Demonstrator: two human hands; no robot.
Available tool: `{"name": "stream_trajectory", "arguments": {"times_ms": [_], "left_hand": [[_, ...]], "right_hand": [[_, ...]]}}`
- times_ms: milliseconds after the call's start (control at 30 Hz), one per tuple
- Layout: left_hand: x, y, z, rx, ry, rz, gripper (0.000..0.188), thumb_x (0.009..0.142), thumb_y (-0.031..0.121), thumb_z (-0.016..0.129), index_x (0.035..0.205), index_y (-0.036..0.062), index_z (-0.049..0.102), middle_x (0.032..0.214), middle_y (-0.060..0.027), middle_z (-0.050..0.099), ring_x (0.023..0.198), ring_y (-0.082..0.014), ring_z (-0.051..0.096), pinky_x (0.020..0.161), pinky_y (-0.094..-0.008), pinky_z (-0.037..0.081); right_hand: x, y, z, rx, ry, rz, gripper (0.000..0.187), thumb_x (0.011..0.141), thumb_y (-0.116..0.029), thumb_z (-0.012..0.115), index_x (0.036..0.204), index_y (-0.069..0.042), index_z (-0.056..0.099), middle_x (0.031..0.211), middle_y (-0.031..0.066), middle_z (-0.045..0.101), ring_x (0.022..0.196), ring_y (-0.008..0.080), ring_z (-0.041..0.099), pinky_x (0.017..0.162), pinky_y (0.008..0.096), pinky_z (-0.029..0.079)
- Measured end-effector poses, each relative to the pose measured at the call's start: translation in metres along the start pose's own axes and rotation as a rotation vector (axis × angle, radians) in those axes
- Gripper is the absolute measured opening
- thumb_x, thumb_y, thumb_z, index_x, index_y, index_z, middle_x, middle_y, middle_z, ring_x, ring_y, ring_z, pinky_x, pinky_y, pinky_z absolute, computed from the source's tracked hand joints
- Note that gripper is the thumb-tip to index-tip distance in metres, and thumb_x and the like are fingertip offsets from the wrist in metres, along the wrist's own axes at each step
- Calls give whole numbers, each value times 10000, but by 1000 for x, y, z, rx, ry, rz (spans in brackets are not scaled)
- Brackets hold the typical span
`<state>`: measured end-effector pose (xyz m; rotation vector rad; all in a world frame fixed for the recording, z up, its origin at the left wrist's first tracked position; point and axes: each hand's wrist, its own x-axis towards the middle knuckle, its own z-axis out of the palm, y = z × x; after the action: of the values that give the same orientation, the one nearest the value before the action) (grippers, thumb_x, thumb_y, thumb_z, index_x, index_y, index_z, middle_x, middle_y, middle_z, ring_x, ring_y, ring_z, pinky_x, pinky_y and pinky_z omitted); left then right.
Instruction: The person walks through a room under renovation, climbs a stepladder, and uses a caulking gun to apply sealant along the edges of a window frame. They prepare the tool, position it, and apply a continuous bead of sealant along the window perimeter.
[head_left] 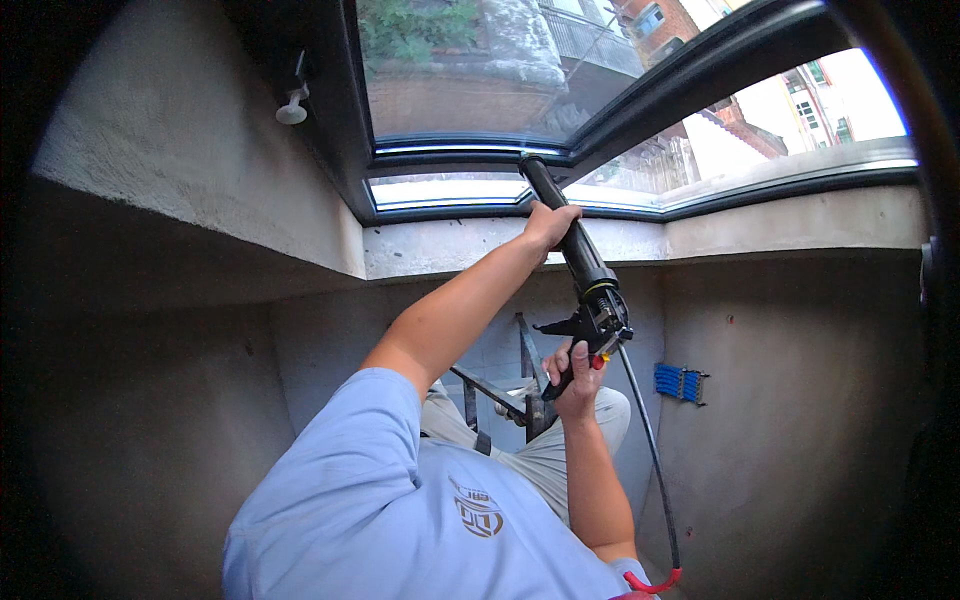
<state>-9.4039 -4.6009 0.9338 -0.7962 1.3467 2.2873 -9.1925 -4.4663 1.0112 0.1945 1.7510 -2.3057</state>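
A long black caulking gun (583,258) slants up and away from me, its front end close to the lower bar of the dark window frame (450,158). My left hand (552,226) is wrapped around the barrel near its front half. Below it, my right hand (580,386) grips the handle beside the trigger, with part of the fingers hidden. From the gun's back end a thin dark rod (650,430) runs down toward me and finishes in a red curved piece (655,583). Whether the tip touches the frame is hard to see.
Grey plaster walls enclose me, with a pale window sill (440,243) ahead. A white knob-like fitting (292,108) sticks out at upper left. Blue pipe-like pieces (680,383) project from the right wall. Dark metal bars (500,393) stand between my legs.
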Motion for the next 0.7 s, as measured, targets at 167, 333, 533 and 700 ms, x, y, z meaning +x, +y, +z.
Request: {"name": "stream_trajectory", "arguments": {"times_ms": [167, 333, 533, 700], "left_hand": [[-22, -15, 4, -23, -11, 98, 653, 804, 210, 703, 1313, 59, 322, 1017, -142, 529, 834, -250, 628, 712, -453, 576], [-20, -17, 3, -47, -37, 102, 608, 785, 226, 706, 1253, 28, 372, 933, -131, 546, 761, -251, 606, 669, -433, 550], [-10, -17, -1, -381, -222, -31, 312, 825, 261, 590, 985, 5, 515, 818, -178, 635, 738, -286, 665, 694, -429, 580], [-10, -21, 4, -432, -249, -17, 507, 846, 390, 604, 1048, -74, 576, 896, -181, 664, 779, -268, 688, 721, -379, 595]], "right_hand": [[-7, 16, 12, 50, 51, 4, 353, 1003, -335, 626, 784, -92, 494, 658, -11, 444, 500, 108, 434, 620, 335, 463], [-8, 9, 6, -35, 25, 41, 328, 1006, -338, 626, 832, -88, 504, 654, -14, 448, 513, 105, 440, 620, 317, 461], [6, -21, -17, -352, -89, 67, 413, 961, -329, 706, 1220, -52, 543, 730, -38, 473, 617, 72, 465, 576, 251, 430], [19, -46, -35, -693, -142, -40, 681, 883, -344, 776, 1418, -15, 512, 958, 56, 672, 847, 134, 609, 766, 306, 522]]}}
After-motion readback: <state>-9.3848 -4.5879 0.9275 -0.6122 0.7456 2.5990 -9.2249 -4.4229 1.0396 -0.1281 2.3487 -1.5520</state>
